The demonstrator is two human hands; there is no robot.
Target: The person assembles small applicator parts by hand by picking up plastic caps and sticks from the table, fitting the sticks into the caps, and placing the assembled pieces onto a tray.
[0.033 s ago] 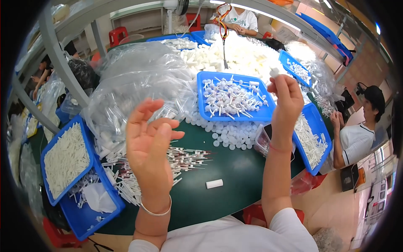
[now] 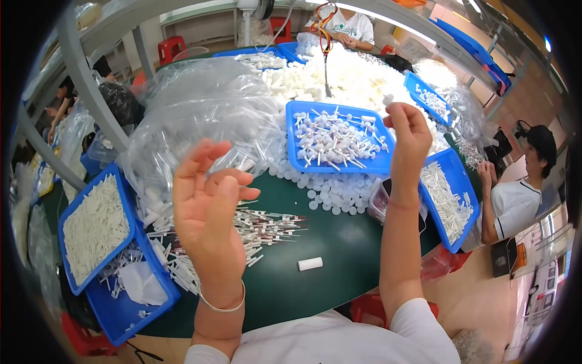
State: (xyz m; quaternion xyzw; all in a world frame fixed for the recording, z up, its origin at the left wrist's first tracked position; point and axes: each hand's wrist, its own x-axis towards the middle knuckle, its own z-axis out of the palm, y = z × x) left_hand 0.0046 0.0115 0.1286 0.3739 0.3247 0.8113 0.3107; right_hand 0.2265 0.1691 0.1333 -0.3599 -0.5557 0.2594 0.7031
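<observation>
My right hand (image 2: pixel 411 130) is raised at the right of the blue tray (image 2: pixel 377 164), fingertips pinched on a small white piece (image 2: pixel 388 99). The piece is blurred by the bright heap behind it. Short white stems with round translucent heads (image 2: pixel 336 141) fill that tray. My left hand (image 2: pixel 209 209) hovers palm inward over the table, fingers curved and apart, holding nothing. Below and beside it lies a pile of thin white sticks with dark reddish parts and fine tips (image 2: pixel 270 227). A single white cylinder (image 2: pixel 310 264) lies on the green tabletop (image 2: pixel 339 242) between my forearms.
Translucent round caps (image 2: pixel 336 200) are heaped under the tray's near edge. Blue trays of white tubes stand left (image 2: pixel 125 197) and right (image 2: pixel 459 238). Clear plastic bags (image 2: pixel 206 115) and a white heap (image 2: pixel 351 73) lie farther back. One person (image 2: pixel 515 197) sits at right, another across.
Both my hands have shifted slightly left. My right hand still pinches the small white piece, and my left hand stays open.
</observation>
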